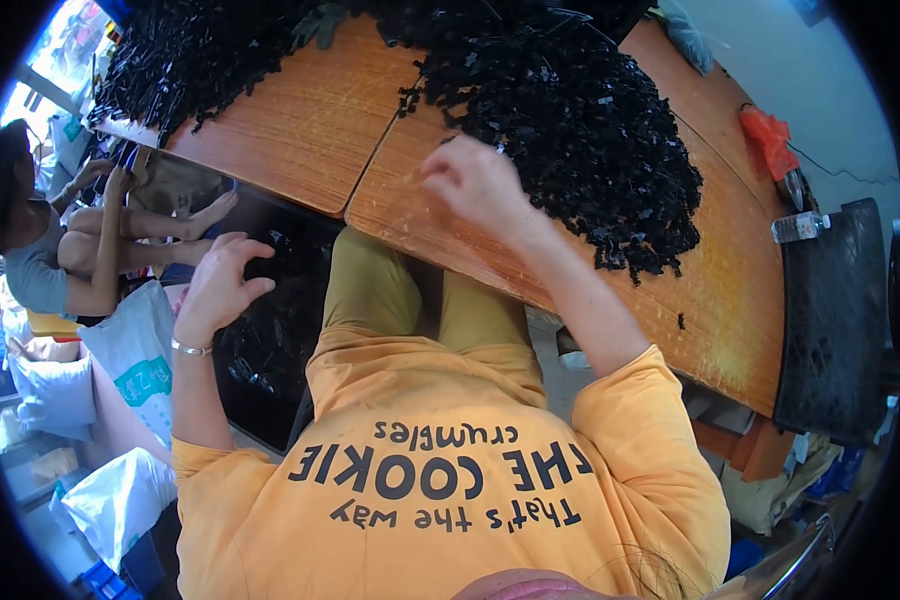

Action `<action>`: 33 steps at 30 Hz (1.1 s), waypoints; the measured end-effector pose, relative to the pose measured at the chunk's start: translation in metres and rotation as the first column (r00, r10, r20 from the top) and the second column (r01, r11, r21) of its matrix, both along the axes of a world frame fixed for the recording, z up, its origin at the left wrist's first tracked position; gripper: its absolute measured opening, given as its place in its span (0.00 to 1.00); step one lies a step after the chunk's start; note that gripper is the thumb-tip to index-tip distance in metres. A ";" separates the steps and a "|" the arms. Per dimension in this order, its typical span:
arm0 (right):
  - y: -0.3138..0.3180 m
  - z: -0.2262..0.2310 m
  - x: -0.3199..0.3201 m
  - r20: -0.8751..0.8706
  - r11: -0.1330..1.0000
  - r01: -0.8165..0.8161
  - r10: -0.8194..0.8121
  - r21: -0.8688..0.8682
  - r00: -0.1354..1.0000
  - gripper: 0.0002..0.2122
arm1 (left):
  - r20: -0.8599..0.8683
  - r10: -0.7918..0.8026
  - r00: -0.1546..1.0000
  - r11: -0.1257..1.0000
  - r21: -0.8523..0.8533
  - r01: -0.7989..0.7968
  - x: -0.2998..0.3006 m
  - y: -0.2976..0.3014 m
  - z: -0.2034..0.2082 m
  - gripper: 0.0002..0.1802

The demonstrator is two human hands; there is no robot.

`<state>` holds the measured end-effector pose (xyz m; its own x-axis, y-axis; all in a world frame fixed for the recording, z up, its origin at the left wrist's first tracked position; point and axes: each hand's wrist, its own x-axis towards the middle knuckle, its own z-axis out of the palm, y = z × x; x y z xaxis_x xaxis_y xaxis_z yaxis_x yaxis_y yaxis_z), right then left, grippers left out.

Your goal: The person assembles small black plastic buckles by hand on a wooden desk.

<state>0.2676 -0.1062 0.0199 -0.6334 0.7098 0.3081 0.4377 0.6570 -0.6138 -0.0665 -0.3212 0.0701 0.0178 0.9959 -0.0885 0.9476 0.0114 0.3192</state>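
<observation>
A large heap of small, shiny black pieces (610,150) lies on the brown wooden table (425,205). Just left of this heap, above the table's near part, is my right hand (475,185). Its fingers are curled in and somewhat blurred, and whatever they may hold does not show. My left hand (220,285), with a bracelet at the wrist, is raised off the table's left side. Its thumb and fingers are apart with nothing between them. Below and beside it is a dark black container or surface (265,370) with a few glints on it.
Another heap of thin black pieces (185,65) covers the table's far left. A co-worker (45,245) sits at the left. White sacks (135,350) stand near my left arm. A clear bottle (800,227), a red plastic bag (767,140) and a black chair back (838,325) are at the right.
</observation>
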 end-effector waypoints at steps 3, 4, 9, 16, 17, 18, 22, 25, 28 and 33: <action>0.043 -0.004 0.010 0.112 0.959 0.171 -0.200 0.226 0.973 0.05 | 0.154 0.110 0.982 0.992 0.043 -0.118 0.005 0.016 0.003 0.21; 0.052 -0.006 0.008 0.148 0.954 0.155 -0.197 0.256 0.969 0.05 | 0.201 0.095 0.975 0.989 0.092 -0.115 0.013 0.026 0.001 0.20; 0.075 -0.006 -0.004 0.449 0.969 -0.040 -0.075 0.243 0.890 0.08 | 0.362 0.069 0.930 0.983 0.134 -0.125 0.054 0.101 -0.006 0.15; 0.069 0.001 -0.003 0.457 0.971 -0.076 -0.037 0.228 0.889 0.05 | 0.293 -0.046 0.955 0.911 0.405 -0.081 0.103 0.252 -0.020 0.12; 0.068 -0.003 -0.001 0.456 0.972 -0.065 -0.047 0.227 0.889 0.05 | 0.292 -0.056 0.955 0.912 0.404 -0.070 0.116 0.272 -0.024 0.12; 0.069 -0.006 -0.002 0.416 0.979 -0.038 -0.050 0.201 0.908 0.05 | 0.301 -0.062 0.952 0.898 0.432 -0.079 0.127 0.289 -0.025 0.12; 0.058 0.003 0.011 0.271 0.987 -0.002 -0.042 0.160 0.962 0.06 | 0.238 -0.003 0.971 0.884 0.455 -0.109 0.151 0.332 -0.032 0.11; 0.057 0.008 0.027 0.141 0.987 0.034 -0.057 0.158 0.988 0.07 | 0.065 -0.017 0.998 0.925 0.379 -0.009 0.162 0.341 -0.039 0.11; 0.066 0.024 0.064 -0.035 0.967 0.231 -0.228 0.105 0.973 0.10 | -0.020 -0.048 0.999 0.917 0.397 0.052 0.168 0.344 -0.043 0.12; 0.074 0.053 0.143 -0.239 0.831 0.552 -0.551 -0.070 0.799 0.12 | 0.055 -0.107 0.993 0.987 0.129 0.099 0.179 0.334 -0.024 0.11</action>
<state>0.4109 -0.0322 0.0734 -0.0415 0.9155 0.4001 0.5667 0.3514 -0.7452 0.1124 0.0133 0.0459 0.1225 0.9916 0.0417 0.9202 -0.1293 0.3694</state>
